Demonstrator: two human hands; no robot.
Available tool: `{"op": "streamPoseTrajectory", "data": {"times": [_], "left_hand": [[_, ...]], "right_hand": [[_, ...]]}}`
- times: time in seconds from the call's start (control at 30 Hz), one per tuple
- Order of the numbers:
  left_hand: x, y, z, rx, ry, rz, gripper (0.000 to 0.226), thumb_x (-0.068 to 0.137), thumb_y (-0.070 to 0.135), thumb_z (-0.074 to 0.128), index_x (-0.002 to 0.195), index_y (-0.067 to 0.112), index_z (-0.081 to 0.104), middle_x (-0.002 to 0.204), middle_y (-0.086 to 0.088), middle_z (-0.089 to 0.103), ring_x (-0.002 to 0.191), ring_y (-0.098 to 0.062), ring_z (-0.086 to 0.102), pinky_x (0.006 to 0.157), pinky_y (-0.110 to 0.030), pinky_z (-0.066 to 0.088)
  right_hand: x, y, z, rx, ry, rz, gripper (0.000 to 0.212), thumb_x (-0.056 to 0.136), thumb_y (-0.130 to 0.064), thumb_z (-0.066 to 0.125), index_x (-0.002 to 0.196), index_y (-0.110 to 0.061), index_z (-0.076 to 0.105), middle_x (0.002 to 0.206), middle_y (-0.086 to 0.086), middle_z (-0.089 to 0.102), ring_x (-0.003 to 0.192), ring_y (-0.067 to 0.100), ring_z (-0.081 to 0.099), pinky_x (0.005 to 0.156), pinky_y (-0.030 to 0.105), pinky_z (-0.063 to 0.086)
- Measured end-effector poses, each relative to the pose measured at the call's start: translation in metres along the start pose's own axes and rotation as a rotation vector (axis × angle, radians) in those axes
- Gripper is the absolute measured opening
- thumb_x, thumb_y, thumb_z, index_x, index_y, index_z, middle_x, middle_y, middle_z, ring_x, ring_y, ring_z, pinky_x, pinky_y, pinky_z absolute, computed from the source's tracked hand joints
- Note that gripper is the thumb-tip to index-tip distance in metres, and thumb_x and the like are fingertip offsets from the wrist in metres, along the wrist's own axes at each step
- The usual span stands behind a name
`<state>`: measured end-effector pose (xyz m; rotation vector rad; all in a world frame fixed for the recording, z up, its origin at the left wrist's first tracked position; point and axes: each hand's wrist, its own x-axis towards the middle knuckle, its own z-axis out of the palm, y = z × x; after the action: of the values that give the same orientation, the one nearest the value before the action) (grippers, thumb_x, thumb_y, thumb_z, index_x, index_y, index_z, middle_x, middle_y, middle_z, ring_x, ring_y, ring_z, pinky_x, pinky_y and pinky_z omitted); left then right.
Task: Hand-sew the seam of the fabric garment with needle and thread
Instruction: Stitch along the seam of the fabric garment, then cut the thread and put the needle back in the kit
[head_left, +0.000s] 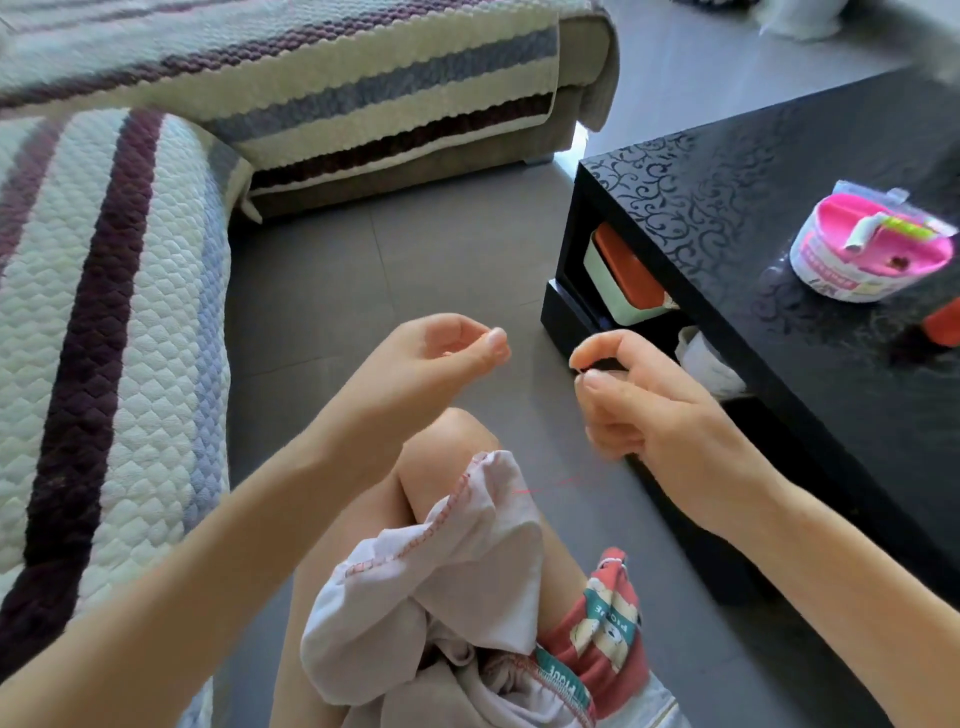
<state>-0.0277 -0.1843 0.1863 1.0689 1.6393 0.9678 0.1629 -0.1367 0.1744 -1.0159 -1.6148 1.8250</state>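
Observation:
A pale pink fabric garment (467, 561) with a red-stitched seam lies over my lap and knee. My left hand (441, 358) is raised above the knee with thumb and forefinger pinched together; what they pinch is too small to see. My right hand (634, 400) is level with it to the right and pinches a thin needle or thread end near its fingertips. A fine red thread (550, 486) runs from the garment up toward my right hand.
A black patterned coffee table (779, 171) stands to the right, with a pink and white sewing kit tub (867, 254) on top and boxes on its shelf (623, 275). A striped quilted sofa (104, 312) lies left and behind. Grey tiled floor (395, 260) lies between.

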Motion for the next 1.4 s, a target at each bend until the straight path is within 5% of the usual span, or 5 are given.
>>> {"op": "streamPoseTrajectory", "data": {"times": [0.43, 0.77, 0.97, 1.07, 1.4], "left_hand": [[0.032, 0.048, 0.102, -0.318, -0.221, 0.18, 0.019, 0.096, 0.03, 0.054, 0.105, 0.015, 0.061, 0.107, -0.004, 0.07, 0.103, -0.014, 0.066, 0.09, -0.027, 0.052], [0.052, 0.069, 0.159, -0.145, -0.312, 0.24, 0.016, 0.094, 0.008, 0.059, 0.08, 0.009, 0.066, 0.062, 0.0, 0.059, 0.053, -0.006, 0.049, 0.052, -0.015, 0.038], [0.073, 0.071, 0.177, -0.114, -0.291, 0.175, 0.014, 0.091, 0.009, 0.063, 0.078, 0.008, 0.067, 0.059, 0.0, 0.054, 0.045, -0.001, 0.044, 0.048, -0.01, 0.036], [0.081, 0.073, 0.187, -0.099, -0.34, 0.167, 0.013, 0.091, 0.01, 0.063, 0.08, 0.006, 0.068, 0.061, -0.001, 0.054, 0.046, -0.001, 0.044, 0.047, -0.009, 0.036], [0.094, 0.066, 0.206, -0.01, -0.451, 0.141, 0.011, 0.09, 0.014, 0.064, 0.085, 0.006, 0.07, 0.071, -0.011, 0.063, 0.055, -0.009, 0.041, 0.048, -0.014, 0.033]], "right_hand": [[-0.001, -0.051, -0.054, 0.368, 0.374, -0.008, 0.016, 0.072, -0.035, 0.063, 0.082, -0.024, 0.067, 0.097, -0.008, 0.07, 0.1, 0.009, 0.061, 0.103, 0.04, 0.035], [-0.011, -0.027, -0.109, 0.675, 0.448, 0.108, 0.005, 0.091, -0.021, 0.057, 0.092, -0.019, 0.062, 0.093, -0.001, 0.065, 0.09, 0.015, 0.061, 0.095, 0.039, 0.041], [-0.027, 0.038, -0.197, -0.164, 1.072, 0.102, 0.011, 0.094, -0.016, 0.055, 0.099, -0.016, 0.065, 0.099, 0.0, 0.065, 0.099, 0.022, 0.061, 0.077, 0.027, 0.045], [-0.057, 0.083, -0.265, -0.753, 1.375, 0.413, 0.024, 0.094, -0.022, 0.053, 0.112, -0.01, 0.063, 0.117, 0.011, 0.06, 0.107, 0.034, 0.056, 0.086, 0.038, 0.042], [-0.149, 0.143, -0.379, -1.02, 1.365, 1.233, 0.043, 0.098, -0.009, 0.035, 0.14, 0.0, 0.033, 0.143, 0.016, 0.042, 0.128, 0.034, 0.041, 0.104, 0.045, 0.035]]}}
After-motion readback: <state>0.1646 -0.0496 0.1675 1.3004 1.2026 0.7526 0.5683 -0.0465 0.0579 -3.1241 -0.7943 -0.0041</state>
